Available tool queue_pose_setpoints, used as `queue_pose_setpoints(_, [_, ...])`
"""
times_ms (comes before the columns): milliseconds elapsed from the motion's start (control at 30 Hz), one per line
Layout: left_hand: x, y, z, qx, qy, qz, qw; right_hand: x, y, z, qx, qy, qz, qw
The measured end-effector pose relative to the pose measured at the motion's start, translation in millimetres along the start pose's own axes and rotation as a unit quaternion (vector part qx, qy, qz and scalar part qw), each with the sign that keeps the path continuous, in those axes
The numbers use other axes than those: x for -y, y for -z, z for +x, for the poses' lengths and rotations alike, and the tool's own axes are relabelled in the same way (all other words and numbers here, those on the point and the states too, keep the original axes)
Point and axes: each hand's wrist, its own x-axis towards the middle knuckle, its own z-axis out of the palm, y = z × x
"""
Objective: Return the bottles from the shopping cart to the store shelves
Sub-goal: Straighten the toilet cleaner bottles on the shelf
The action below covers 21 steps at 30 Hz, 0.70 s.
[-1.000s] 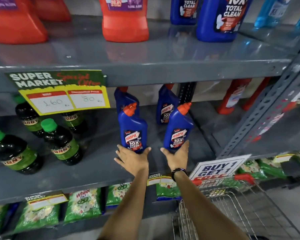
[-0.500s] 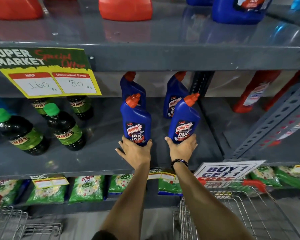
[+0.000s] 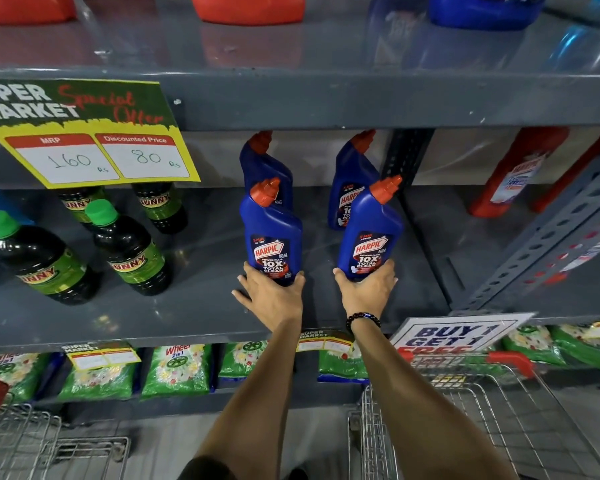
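Observation:
Two blue Harpic bottles with orange caps stand on the grey middle shelf [image 3: 194, 306]. My left hand [image 3: 272, 296] grips the base of the left bottle [image 3: 272, 230]. My right hand [image 3: 366, 292] grips the base of the right bottle [image 3: 371, 233], which leans to the right. Behind each stands another blue Harpic bottle, the left one [image 3: 265, 161] and the right one [image 3: 354, 181], partly hidden. The wire shopping cart [image 3: 482, 410] is at the lower right, beneath my right forearm.
Green-capped dark Sunny bottles [image 3: 129, 251] stand on the shelf's left. Red bottles [image 3: 513, 174] stand at the right behind a slanted metal upright [image 3: 548, 237]. A yellow price sign [image 3: 90, 133] hangs from the upper shelf. Green Wheel packets [image 3: 177, 368] fill the bottom shelf. A second cart [image 3: 32, 445] is lower left.
Both hands have pushed the two Harpic bottles a little deeper onto the shelf, closing in on the bottles behind. The camera has come closer and tilted down.

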Motion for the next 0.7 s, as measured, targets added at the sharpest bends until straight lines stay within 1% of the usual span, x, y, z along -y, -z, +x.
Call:
queue_pose_setpoints(200, [-0.2,1.3,-0.7,0.001,0.001,-0.004,1.000,0.9,-0.3,-2.9,0.010,0.002,-0.016,1.000])
queue_pose_setpoints(433, [0.1,1.1,-1.2,0.004,0.000,-0.005,1.000,3.5,0.5,-3.3,0.004,0.001,-0.028,1.000])
queue_pose_setpoints(700, [-2.0,1.8,-0.4,0.008,0.009,-0.016,1.000,5.6,1.0,-2.9,0.009,-0.008,-0.026,1.000])
